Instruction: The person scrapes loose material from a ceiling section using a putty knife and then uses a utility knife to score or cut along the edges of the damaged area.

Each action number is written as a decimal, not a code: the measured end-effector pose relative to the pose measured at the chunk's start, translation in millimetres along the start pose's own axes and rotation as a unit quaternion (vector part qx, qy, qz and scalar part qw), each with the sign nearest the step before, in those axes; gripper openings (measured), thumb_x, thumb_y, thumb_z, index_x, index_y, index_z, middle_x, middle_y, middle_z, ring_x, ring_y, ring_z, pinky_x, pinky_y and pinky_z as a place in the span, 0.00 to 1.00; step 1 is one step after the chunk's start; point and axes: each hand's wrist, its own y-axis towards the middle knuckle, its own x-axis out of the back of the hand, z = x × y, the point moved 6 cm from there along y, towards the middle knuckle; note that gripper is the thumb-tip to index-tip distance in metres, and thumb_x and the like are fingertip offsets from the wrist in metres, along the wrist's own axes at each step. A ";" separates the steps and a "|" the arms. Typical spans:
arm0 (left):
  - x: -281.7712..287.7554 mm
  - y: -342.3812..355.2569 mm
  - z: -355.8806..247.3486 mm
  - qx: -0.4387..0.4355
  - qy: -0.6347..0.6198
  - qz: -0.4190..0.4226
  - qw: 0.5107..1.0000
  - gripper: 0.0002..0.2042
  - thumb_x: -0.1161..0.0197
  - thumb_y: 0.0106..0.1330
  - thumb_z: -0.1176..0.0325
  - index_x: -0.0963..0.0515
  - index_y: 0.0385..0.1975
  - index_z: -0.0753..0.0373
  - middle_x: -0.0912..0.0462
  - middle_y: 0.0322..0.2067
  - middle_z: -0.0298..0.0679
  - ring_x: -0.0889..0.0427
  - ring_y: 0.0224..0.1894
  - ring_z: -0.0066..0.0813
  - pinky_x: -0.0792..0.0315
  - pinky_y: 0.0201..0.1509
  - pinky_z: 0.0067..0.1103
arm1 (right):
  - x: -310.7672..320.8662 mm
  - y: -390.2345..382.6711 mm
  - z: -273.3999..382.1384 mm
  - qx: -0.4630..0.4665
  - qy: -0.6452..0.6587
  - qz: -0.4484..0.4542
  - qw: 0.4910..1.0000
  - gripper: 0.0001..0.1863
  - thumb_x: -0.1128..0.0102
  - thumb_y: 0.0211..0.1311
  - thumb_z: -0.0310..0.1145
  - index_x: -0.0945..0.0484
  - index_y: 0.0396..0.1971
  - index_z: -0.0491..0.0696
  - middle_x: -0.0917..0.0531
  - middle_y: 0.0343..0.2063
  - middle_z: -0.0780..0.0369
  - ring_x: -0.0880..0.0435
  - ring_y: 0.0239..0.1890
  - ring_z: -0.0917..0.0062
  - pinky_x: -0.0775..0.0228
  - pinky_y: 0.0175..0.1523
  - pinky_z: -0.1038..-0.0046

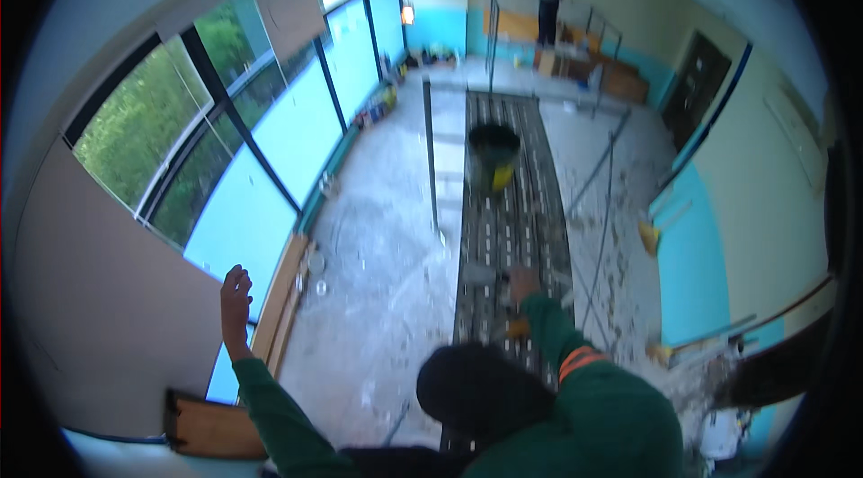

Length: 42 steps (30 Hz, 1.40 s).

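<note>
My left hand [235, 300] is raised at the left, near the window wall. Its fingers are loosely bent and hold nothing visible. Ahead of me, my right hand [524, 283] reaches low over a long dark platform [530, 208] with rows of slots. It is blurred, but seems closed on a flat grey blade-like tool [480, 274], whose exact kind is unclear. Beyond that hand, a dark bucket [493, 163] with a yellow patch stands on the platform. A small orange-brown object [517, 328] shows beside my right forearm.
Metal posts and rails [430, 154] rise around the platform. Windows [148, 110] line the left wall, with wooden boards [280, 307] below. At the far end, a person [549, 2] stands raised with one arm up. A dark door [697, 87] is at the far right.
</note>
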 end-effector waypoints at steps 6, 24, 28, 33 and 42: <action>-22.4 -0.1 -174.1 -0.295 -0.104 -0.040 0.949 0.17 0.49 0.69 0.71 0.31 0.57 0.65 0.23 0.52 0.42 0.25 0.53 0.30 0.31 0.53 0.24 | -39.2 13.2 3.3 -0.103 -0.061 0.244 0.962 0.18 0.55 0.61 0.39 0.18 0.35 0.45 0.18 0.40 0.51 0.19 0.46 0.56 0.28 0.51 0.55; -24.7 -37.7 -221.2 -0.300 -0.120 0.060 0.944 0.19 0.47 0.70 0.69 0.32 0.60 0.61 0.24 0.52 0.42 0.24 0.53 0.32 0.31 0.56 0.26 | -20.9 -41.0 34.7 0.030 -0.084 0.325 0.941 0.14 0.45 0.54 0.41 0.17 0.36 0.52 0.17 0.41 0.54 0.19 0.44 0.57 0.27 0.48 0.57; -17.2 -31.0 -207.8 -0.366 -0.107 0.067 0.922 0.24 0.46 0.69 0.54 0.32 0.61 0.60 0.28 0.59 0.42 0.27 0.58 0.38 0.32 0.59 0.33 | -10.9 -38.0 57.2 -0.005 -0.045 0.208 0.977 0.14 0.46 0.58 0.37 0.23 0.43 0.51 0.25 0.46 0.51 0.22 0.46 0.53 0.27 0.48 0.56; -13.8 -20.7 -193.1 -0.313 -0.049 0.005 0.949 0.28 0.50 0.68 0.46 0.33 0.61 0.57 0.29 0.60 0.42 0.28 0.60 0.40 0.33 0.63 0.35 | -23.0 -43.6 53.2 -0.020 -0.067 0.165 0.984 0.17 0.45 0.57 0.39 0.26 0.45 0.48 0.28 0.48 0.49 0.24 0.47 0.52 0.30 0.50 0.54; -62.6 -6.7 -203.2 -0.284 -0.135 0.048 0.948 0.22 0.44 0.67 0.59 0.29 0.57 0.64 0.25 0.54 0.40 0.25 0.54 0.32 0.32 0.56 0.27 | -41.7 -66.4 81.4 -0.086 0.040 0.208 0.974 0.26 0.44 0.56 0.40 0.31 0.54 0.47 0.25 0.48 0.44 0.25 0.49 0.48 0.34 0.54 0.51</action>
